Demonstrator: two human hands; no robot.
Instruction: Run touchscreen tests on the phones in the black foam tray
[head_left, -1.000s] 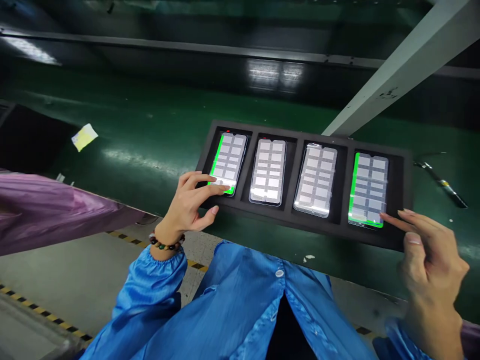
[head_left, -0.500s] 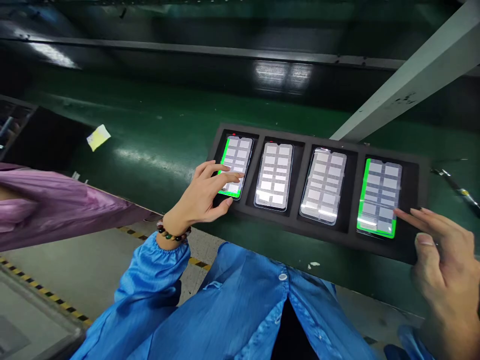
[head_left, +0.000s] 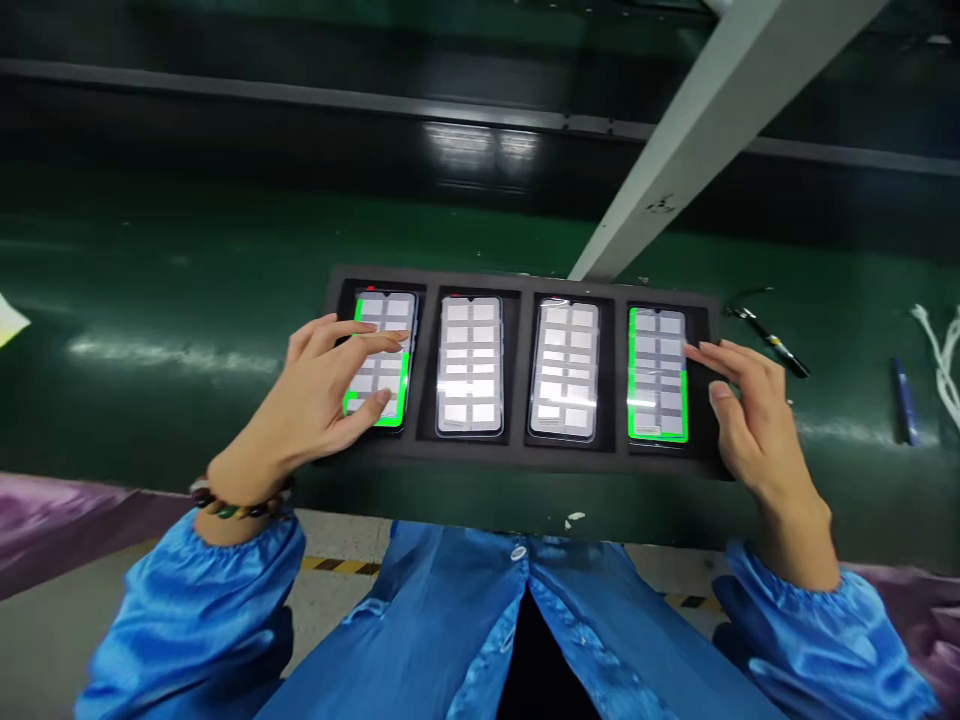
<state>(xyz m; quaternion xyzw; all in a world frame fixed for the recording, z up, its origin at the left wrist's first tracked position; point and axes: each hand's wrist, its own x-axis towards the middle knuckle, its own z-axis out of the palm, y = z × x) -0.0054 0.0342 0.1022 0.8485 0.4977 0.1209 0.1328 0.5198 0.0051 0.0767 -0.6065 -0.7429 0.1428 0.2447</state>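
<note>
Several smartphones lie face up in the compartments of a black foam tray (head_left: 469, 455), their screens lit with white and grey blocks. My left hand (head_left: 326, 385) rests over the leftmost phone (head_left: 386, 310), fingers apart and a fingertip near its right edge; green bands run along that screen's left, bottom and lower right sides. My right hand (head_left: 757, 410) is at the rightmost phone (head_left: 658, 375), fingers stretched out, the index fingertip at its right edge, where green reaches partway up. The two middle phones, one left (head_left: 470, 365) and one right (head_left: 564, 370), show no green.
A grey post (head_left: 667, 200) rises behind the tray. On the green bench (head_left: 187, 310) to the right lie a black pen-like tool (head_left: 776, 345), a blue pen (head_left: 905, 400) and white cord (head_left: 943, 350). A yellowish paper (head_left: 9, 320) sits at the left edge. Pink clothing shows at both sides.
The view has swung right, so the tray sits further left and more level. Green has lengthened up the right edges of both outer screens. Both hands stay at the same phones.
</note>
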